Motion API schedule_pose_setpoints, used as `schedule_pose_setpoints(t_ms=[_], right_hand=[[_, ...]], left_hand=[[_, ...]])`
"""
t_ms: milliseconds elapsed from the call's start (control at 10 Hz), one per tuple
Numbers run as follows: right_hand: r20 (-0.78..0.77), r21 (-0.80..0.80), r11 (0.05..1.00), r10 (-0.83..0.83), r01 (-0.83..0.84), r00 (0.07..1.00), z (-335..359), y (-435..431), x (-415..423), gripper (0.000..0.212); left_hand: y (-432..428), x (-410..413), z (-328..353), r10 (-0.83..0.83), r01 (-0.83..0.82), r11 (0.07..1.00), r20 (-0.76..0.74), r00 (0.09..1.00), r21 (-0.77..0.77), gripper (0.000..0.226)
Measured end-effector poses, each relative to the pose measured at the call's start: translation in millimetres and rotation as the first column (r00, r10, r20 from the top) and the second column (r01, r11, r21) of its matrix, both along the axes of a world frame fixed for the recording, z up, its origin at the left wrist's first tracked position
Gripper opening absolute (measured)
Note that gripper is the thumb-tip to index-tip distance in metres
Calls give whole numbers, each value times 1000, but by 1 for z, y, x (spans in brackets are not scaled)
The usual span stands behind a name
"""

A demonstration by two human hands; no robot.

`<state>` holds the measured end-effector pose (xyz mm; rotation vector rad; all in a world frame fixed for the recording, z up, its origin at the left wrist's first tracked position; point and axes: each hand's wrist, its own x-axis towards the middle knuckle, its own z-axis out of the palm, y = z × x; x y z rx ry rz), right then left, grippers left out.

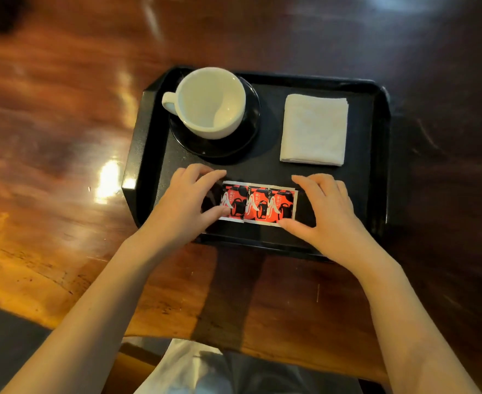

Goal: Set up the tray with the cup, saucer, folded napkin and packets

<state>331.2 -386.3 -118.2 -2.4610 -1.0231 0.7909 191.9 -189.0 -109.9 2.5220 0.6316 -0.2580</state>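
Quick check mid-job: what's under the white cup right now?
A black saucer sits under the white cup, its rim showing on the near and right sides, on the tray. The saucer's centre and far-left rim are covered by the cup, so anything there cannot be seen.

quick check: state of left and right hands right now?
Left hand: pinches the left end of the row of three red-and-black packets.
Right hand: open, touching the row's right end.
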Motion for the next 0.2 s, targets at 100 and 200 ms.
schedule_pose_setpoints(t_ms=[100, 200], right_hand=[[-87, -107, 994, 28, -38, 996, 19, -1, 11, 75], [-143, -197, 978, 37, -65, 989, 34, 3, 16, 72]], left_hand=[[5, 7, 12, -9, 4, 999, -83, 997, -53, 60], [5, 15, 22, -42, 30, 996, -154, 987, -83, 59]])
